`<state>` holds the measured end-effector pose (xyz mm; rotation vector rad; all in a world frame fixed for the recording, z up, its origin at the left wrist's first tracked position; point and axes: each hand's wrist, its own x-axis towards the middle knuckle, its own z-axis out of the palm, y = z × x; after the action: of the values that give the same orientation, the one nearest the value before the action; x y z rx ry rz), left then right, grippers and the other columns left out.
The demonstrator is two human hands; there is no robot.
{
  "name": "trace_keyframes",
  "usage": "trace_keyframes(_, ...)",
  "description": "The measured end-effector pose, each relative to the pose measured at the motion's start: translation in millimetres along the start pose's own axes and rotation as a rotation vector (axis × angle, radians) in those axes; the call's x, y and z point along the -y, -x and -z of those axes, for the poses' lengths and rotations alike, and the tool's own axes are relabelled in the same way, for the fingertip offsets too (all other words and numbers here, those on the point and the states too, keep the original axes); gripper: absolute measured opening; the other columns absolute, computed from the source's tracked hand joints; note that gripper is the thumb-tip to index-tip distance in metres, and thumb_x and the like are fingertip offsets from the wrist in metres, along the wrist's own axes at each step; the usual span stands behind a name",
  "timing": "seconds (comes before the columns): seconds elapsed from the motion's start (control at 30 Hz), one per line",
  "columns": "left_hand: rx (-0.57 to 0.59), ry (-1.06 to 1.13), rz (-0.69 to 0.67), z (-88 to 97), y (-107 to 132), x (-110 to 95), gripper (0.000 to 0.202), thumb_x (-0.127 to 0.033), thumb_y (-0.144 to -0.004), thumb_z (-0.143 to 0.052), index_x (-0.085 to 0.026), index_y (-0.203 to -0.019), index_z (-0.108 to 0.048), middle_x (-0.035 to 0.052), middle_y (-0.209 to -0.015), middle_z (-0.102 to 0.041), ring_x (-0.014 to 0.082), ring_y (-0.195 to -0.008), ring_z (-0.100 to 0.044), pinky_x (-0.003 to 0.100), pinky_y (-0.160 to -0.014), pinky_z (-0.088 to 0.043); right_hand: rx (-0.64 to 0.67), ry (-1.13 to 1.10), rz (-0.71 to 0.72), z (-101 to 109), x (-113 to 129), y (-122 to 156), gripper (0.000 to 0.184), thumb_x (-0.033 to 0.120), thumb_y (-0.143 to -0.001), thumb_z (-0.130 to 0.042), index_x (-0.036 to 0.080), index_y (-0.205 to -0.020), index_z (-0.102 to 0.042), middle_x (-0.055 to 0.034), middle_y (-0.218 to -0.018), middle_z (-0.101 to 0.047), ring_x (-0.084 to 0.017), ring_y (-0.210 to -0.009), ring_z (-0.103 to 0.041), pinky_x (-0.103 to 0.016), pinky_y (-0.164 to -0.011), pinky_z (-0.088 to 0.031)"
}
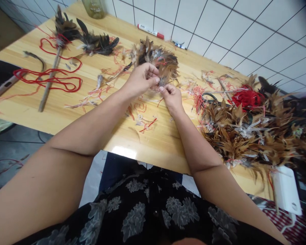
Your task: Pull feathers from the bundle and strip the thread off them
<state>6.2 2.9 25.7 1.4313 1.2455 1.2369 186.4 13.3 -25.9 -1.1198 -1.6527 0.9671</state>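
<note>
In the middle of the table, my left hand (144, 77) is closed in a pinch. My right hand (172, 97) pinches just beside it, thumb and finger almost touching the left fingertips. Between them is the base of a small tuft of brown feathers (167, 74), its tips pointing up and away. What exactly each fingertip grips is partly hidden. Right behind the hands lies a larger brown feather bundle (153, 51) with a bit of red string on it. Scraps of red string (148, 126) and fluff lie on the wood below.
At right spreads a big heap of brown feathers (242, 132), with a red string bundle (248, 97) and scissors (209, 96) near it. Left are a stick (50, 80) with dark feathers, loose red cord (63, 83) and a phone (3, 78). Markers (150, 31) lie by the tiled wall.
</note>
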Motion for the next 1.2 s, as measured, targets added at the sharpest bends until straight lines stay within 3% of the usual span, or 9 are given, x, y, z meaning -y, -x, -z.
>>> trace_keyframes(0.17,0.191,0.029,0.086,5.4,5,-3,0.020,-0.008,-0.095,-0.084,-0.017,-0.083,-0.071,0.0015,-0.074,-0.064,0.0198,-0.074,-0.071,0.035,-0.081,-0.063,0.022,-0.008,-0.007,1,5,2,0.045,0.046,-0.103,-0.084,0.022,-0.074,-0.060,0.0037,-0.078,-0.053,-0.015,-0.082,-0.053,-0.032,-0.084,-0.044)
trace_keyframes(0.33,0.207,0.101,0.103,-1.1,9,-5,0.025,-0.007,-0.092,-0.085,-0.018,-0.082,-0.066,-0.0015,-0.072,-0.062,0.0149,-0.067,-0.063,0.030,-0.075,-0.058,0.028,-0.040,-0.039,3,11,4,0.039,0.022,-0.098,-0.082,0.022,-0.068,-0.057,0.0052,-0.073,-0.049,-0.014,-0.078,-0.049,-0.032,-0.082,-0.042)
trace_keyframes(0.47,0.088,0.030,0.055,4.4,-2,3,0.015,-0.010,-0.095,-0.081,-0.019,-0.090,-0.070,0.0002,-0.078,-0.066,0.0169,-0.072,-0.066,0.031,-0.078,-0.060,-0.007,-0.074,-0.057,4,6,3,0.034,0.029,-0.098,-0.081,0.022,-0.070,-0.062,0.0048,-0.073,-0.052,-0.014,-0.076,-0.048,-0.032,-0.080,-0.040)
trace_keyframes(0.6,-0.281,-0.238,-0.091,40.6,-27,25,0.010,-0.011,-0.095,-0.075,-0.021,-0.094,-0.074,0.0047,-0.092,-0.074,0.0256,-0.099,-0.076,0.042,-0.107,-0.064,-0.081,-0.147,-0.122,6,-1,1,0.042,0.053,-0.096,-0.082,0.024,-0.073,-0.062,0.0033,-0.074,-0.058,-0.015,-0.076,-0.049,-0.033,-0.079,-0.042)
trace_keyframes(0.67,-0.385,-0.374,-0.109,60.9,-38,38,0.010,-0.013,-0.094,-0.078,-0.022,-0.094,-0.075,0.0070,-0.101,-0.076,0.0306,-0.113,-0.077,0.049,-0.119,-0.060,-0.110,-0.180,-0.132,7,-2,1,0.051,0.067,-0.093,-0.083,0.024,-0.075,-0.062,0.0018,-0.078,-0.063,-0.016,-0.079,-0.054,-0.033,-0.080,-0.046)
trace_keyframes(0.77,-0.368,-0.527,-0.034,77.5,-46,52,0.011,-0.018,-0.095,-0.084,-0.022,-0.093,-0.074,0.0107,-0.108,-0.077,0.0377,-0.129,-0.075,0.056,-0.129,-0.054,-0.146,-0.202,-0.136,8,0,2,0.056,0.076,-0.088,-0.082,0.024,-0.078,-0.064,0.0004,-0.080,-0.066,-0.018,-0.083,-0.059,-0.034,-0.082,-0.051)
trace_keyframes(0.97,-0.283,-0.663,0.005,75.3,-44,66,0.022,-0.040,-0.098,-0.090,-0.023,-0.106,-0.078,0.0141,-0.128,-0.078,0.0389,-0.145,-0.066,0.057,-0.134,-0.049,-0.180,-0.166,-0.147,9,2,4,0.049,0.069,-0.093,-0.080,0.025,-0.079,-0.064,0.0007,-0.080,-0.065,-0.018,-0.084,-0.062,-0.035,-0.087,-0.054)
trace_keyframes(1.07,-0.307,-0.684,0.003,75.0,-46,68,0.020,-0.033,-0.093,-0.089,-0.025,-0.108,-0.078,0.0162,-0.136,-0.076,0.0439,-0.147,-0.065,0.061,-0.137,-0.047,-0.184,-0.145,-0.157,9,2,4,0.046,0.065,-0.097,-0.078,0.024,-0.080,-0.064,0.0010,-0.080,-0.065,-0.018,-0.085,-0.062,-0.035,-0.089,-0.054)
trace_keyframes(1.2,-0.290,-0.680,0.017,67.8,-49,64,0.020,-0.021,-0.086,-0.089,-0.023,-0.093,-0.071,0.0174,-0.127,-0.076,0.0460,-0.142,-0.068,0.062,-0.135,-0.049,-0.192,-0.106,-0.168,7,5,6,0.043,0.058,-0.102,-0.078,0.024,-0.079,-0.065,0.0011,-0.080,-0.066,-0.018,-0.084,-0.062,-0.034,-0.086,-0.051)
